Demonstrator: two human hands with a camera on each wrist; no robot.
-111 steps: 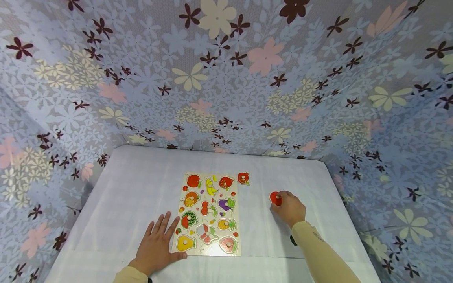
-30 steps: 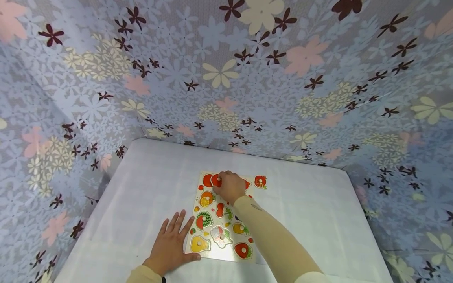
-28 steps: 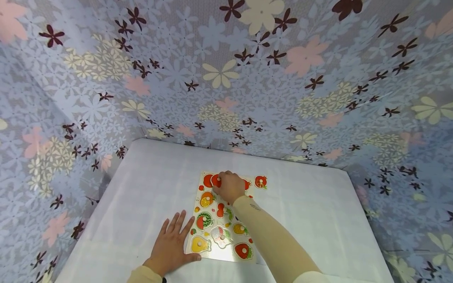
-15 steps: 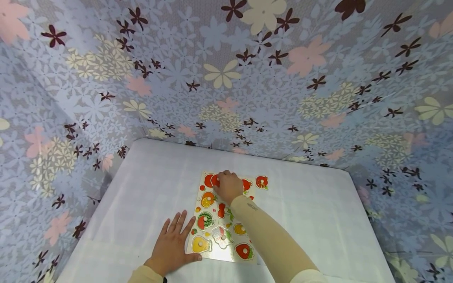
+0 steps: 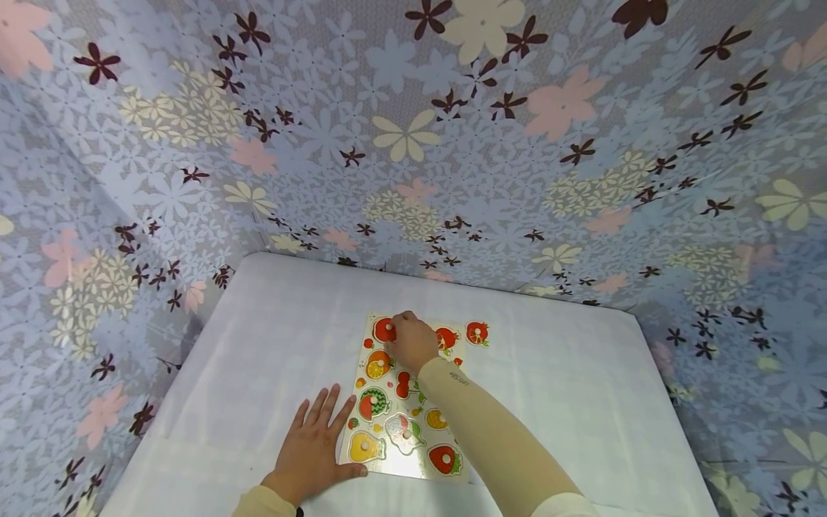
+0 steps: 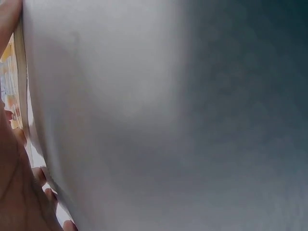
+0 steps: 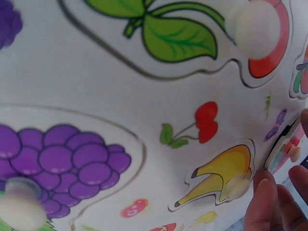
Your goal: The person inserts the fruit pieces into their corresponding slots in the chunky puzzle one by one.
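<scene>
A fruit peg puzzle board (image 5: 420, 467) lies on the white-covered table. My right hand (image 5: 415, 345) is at the board's upper left, its fingers curled at the right side of a red apple puzzle piece (image 5: 382, 330). This piece lies over the apple's place; whether it sits flush cannot be told. In the right wrist view the fingertips (image 7: 263, 195) are at the piece's edge, near its knob. My left hand (image 5: 311, 449) rests flat with spread fingers beside the board, thumb and index finger at its left edge. The left wrist view is mostly blurred grey.
A loose pomegranate piece (image 5: 477, 332) lies right of the board's top corner. Knobbed pieces in the board include a pear (image 5: 365, 446), a watermelon (image 5: 372, 403) and a strawberry (image 5: 444, 459). Flowered fabric (image 5: 413, 179) rises behind the table (image 5: 549, 402).
My right hand brought the apple piece from the table's right side to the board, then shifted it slightly left over the apple's place. My left hand stays at the board's edge.
</scene>
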